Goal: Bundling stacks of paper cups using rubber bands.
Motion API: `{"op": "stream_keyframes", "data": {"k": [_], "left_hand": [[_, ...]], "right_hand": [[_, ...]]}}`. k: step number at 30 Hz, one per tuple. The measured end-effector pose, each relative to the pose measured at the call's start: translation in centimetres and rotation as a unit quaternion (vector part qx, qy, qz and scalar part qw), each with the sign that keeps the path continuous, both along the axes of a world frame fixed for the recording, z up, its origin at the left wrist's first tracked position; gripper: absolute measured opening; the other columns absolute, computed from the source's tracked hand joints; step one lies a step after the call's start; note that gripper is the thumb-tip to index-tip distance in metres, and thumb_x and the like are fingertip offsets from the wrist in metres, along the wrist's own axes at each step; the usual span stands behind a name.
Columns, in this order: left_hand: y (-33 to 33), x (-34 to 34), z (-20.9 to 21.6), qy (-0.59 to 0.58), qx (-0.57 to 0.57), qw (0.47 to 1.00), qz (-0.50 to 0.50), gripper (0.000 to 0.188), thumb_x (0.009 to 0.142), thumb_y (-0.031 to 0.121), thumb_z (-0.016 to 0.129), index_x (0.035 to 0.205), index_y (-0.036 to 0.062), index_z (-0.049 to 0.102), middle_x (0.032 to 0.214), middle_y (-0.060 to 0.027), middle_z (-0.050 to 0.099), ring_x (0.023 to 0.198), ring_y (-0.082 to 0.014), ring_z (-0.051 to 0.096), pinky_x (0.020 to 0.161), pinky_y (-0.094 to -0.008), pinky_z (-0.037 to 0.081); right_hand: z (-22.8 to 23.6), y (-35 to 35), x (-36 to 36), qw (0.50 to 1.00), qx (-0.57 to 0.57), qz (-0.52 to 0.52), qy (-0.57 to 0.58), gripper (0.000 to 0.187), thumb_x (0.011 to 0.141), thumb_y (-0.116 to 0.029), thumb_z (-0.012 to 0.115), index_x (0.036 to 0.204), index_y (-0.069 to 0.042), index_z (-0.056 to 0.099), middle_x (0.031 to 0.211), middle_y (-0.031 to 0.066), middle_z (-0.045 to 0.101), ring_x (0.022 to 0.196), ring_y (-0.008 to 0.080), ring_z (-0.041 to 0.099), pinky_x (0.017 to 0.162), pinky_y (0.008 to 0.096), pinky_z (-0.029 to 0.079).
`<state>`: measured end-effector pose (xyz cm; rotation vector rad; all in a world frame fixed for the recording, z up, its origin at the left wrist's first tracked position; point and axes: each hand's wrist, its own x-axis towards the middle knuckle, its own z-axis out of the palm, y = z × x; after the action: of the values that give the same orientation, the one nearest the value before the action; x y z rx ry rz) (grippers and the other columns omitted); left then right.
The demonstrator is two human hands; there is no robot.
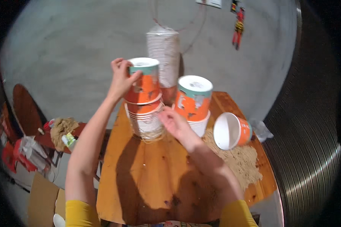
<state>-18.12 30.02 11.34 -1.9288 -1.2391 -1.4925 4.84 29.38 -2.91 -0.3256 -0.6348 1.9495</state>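
My left hand (122, 78) grips the upper end of an orange paper tub (142, 90) with a green band, upside down on top of a stack. Its thumb lies on the front and its fingers go over the far left side. Beneath that tub is a stack of nested tubs (147, 123), their white rims close together and thin yellowish bands around the lowest part. My right hand (174, 123) is at the right side of this stack, palm partly showing, fingers loosely bent and apart. Nothing shows in it.
Right of my right hand stands another upside-down tub stack (195, 100). A tub (231, 131) lies on its side by a heap of tan granules (242, 162) on the wooden table (140, 189). Behind rises a tall wrapped stack of white-rimmed tubs (163, 56). Ridged metal sheeting (310, 132) stands at right.
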Motion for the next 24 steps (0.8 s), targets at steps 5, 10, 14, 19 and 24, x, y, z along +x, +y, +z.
{"op": "stream_keyframes", "data": {"k": [5,10,14,19,24], "left_hand": [[-1.7,-1.3,-2.5,0.018,-0.080,0.996,-0.038,0.040,0.081,0.024,0.067,0.109,0.0008,0.050,0.109,-0.0185,0.049,0.105,-0.0340,0.048,0.092,-0.0396,0.041],[-3.7,0.3,-4.3,0.048,-0.028,0.998,0.027,0.042,0.084,0.024,0.065,0.120,0.0092,0.050,0.129,-0.0202,0.042,0.122,-0.0375,0.042,0.099,-0.0420,0.038],[-8.1,5.5,-7.6,-0.058,-0.009,0.997,-0.055,0.046,0.082,0.012,0.065,0.126,0.0100,0.050,0.137,-0.0206,0.036,0.124,-0.0388,0.040,0.099,-0.0468,0.038],[-11.9,14.0,-14.4,0.137,-0.108,0.968,-0.181,0.044,0.080,0.006,0.063,0.122,0.0071,0.052,0.130,-0.0160,0.045,0.127,-0.0364,0.039,0.107,-0.0459,0.032],[-13.2,19.5,-15.8,0.226,-0.215,0.923,-0.226,0.051,0.085,0.013,0.057,0.134,0.0105,0.041,0.143,-0.0136,0.036,0.138,-0.0348,0.025,0.110,-0.0492,0.026]], "right_hand": [[1.8,-8.7,3.5,0.911,0.169,0.006,-0.375,0.026,0.093,-0.017,0.052,0.116,-0.005,0.055,0.101,0.0050,0.061,0.088,0.0179,0.061,0.079,0.0311,0.052],[3.2,-11.2,12.4,0.646,0.403,-0.309,-0.569,0.019,0.090,-0.011,0.051,0.104,-0.006,0.063,0.094,0.0080,0.061,0.084,0.0167,0.058,0.074,0.0293,0.046],[4.8,-12.8,19.5,0.356,0.463,-0.408,-0.701,0.027,0.078,0.002,0.055,0.101,-0.008,0.064,0.106,0.0104,0.059,0.107,0.0303,0.052,0.093,0.0413,0.043],[1.3,-13.0,24.2,0.123,0.499,-0.295,-0.806,0.022,0.078,-0.007,0.059,0.098,-0.012,0.066,0.116,0.0093,0.056,0.124,0.0336,0.041,0.099,0.0470,0.040],[3.9,-14.5,23.5,0.213,0.518,-0.236,-0.794,0.017,0.079,-0.012,0.055,0.095,-0.010,0.062,0.121,0.0051,0.056,0.121,0.0268,0.047,0.098,0.0412,0.041]]}}
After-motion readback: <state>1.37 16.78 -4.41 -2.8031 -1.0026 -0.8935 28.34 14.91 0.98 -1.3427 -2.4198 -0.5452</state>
